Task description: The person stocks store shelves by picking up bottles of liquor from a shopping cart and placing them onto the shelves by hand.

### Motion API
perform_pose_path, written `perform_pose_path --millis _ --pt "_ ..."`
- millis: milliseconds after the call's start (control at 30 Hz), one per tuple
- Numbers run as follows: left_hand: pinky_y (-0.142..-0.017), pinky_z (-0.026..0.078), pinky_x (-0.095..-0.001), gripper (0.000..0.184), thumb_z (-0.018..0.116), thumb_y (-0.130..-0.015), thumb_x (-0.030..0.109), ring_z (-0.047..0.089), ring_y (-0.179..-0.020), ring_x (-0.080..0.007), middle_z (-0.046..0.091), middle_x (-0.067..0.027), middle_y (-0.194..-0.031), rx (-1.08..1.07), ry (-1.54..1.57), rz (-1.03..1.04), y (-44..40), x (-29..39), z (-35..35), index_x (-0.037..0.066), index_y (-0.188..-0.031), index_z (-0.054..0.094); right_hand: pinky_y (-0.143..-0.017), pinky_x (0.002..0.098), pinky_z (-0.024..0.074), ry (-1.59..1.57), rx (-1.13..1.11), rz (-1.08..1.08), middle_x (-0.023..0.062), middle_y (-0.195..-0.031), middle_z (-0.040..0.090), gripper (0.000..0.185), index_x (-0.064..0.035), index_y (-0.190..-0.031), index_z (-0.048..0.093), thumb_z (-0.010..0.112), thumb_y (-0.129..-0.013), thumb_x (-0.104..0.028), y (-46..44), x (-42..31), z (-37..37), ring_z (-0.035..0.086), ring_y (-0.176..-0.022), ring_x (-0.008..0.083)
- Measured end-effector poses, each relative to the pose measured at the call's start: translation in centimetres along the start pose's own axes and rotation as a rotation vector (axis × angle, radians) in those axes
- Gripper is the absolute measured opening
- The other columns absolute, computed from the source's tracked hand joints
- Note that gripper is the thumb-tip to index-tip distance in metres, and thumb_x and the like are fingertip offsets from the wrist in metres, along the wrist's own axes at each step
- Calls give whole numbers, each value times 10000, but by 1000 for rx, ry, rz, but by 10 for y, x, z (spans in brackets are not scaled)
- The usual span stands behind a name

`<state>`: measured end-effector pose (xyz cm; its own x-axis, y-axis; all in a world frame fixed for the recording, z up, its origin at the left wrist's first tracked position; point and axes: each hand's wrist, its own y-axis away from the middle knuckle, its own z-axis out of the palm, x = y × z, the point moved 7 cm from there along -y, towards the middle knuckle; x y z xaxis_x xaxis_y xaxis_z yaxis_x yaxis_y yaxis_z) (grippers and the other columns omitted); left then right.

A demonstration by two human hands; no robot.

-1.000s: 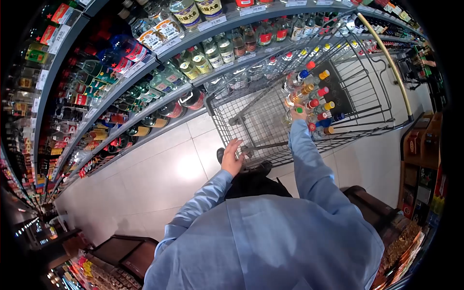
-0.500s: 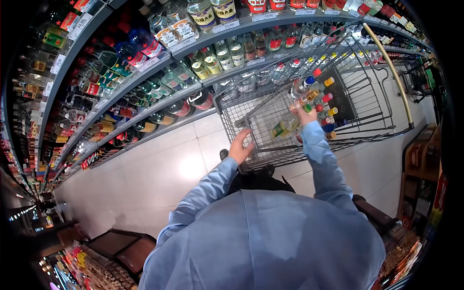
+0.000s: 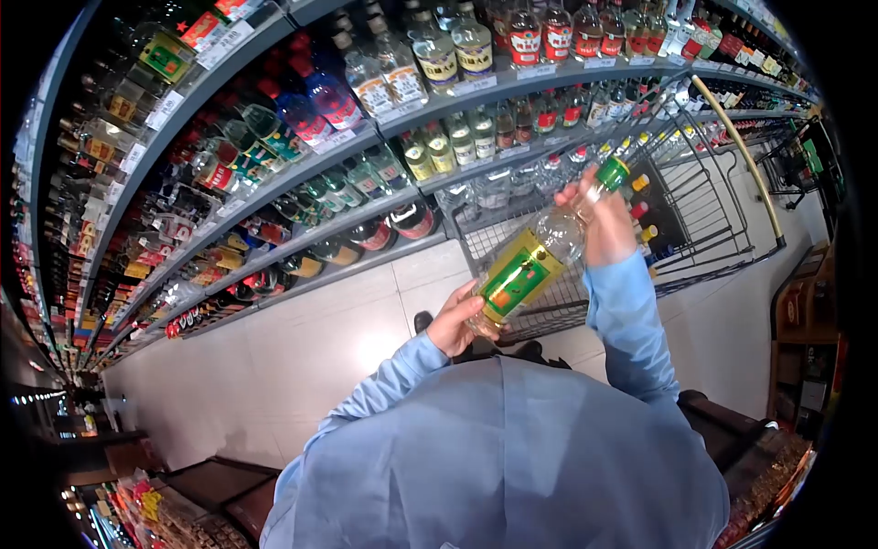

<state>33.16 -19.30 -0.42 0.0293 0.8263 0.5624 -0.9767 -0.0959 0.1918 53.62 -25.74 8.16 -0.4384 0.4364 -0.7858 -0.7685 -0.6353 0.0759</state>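
Clear bottle (image 3: pixel 523 277) with a green label, tilted above the cart (image 3: pixel 675 203), can't tell how full. Right hand (image 3: pixel 604 215)'s got fingers wrapped round the neck, left hand (image 3: pixel 455 322) is gripping the base, arms out front. More capped bottles (image 3: pixel 648 233) sit in the cart.

Open floor (image 3: pixel 238 375) left, cart (image 3: pixel 700 224) blocking right

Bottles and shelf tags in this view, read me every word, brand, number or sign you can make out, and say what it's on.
"22.80": on a price tag at the upper left.
Held bottle: green and gold label, writing too blurred to read.
Shelf bottles: some labels carry characters, too small to quote surely.
Other price tags: too small to read reliably.
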Motion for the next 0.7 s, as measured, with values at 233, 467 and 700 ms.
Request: perform_pose_path --millis 233,467,700 --pt "-815 475 -302 577 643 -781 117 548 -974 -155 537 -85 -1113 -18 -245 57 50 92 -52 -30 -1260 356 -774 348 468 110 96 -184 80 -857 568 239 -49 -1063 455 496 -897 -216 34 35 88 589 -822 211" --pt "-836 465 -295 569 657 -756 117 526 -1009 -142 538 -64 -1120 65 -426 172 121 218 -137 -28 -1239 394 -772 345 473 18 -39 -218 73 -810 574 151 -82 -1020 486 478 -908 -182 6 125 227 583 -802 207" --pt "-958 347 -312 656 716 -676 46 458 -1101 -163 501 -83 -1176 122 -595 296 178 328 -146 -19 -1248 402 -656 326 492 -66 -132 -246 54 -705 516 159 -76 -1000 415 406 -932 -219 -28 151 352 571 -697 181"
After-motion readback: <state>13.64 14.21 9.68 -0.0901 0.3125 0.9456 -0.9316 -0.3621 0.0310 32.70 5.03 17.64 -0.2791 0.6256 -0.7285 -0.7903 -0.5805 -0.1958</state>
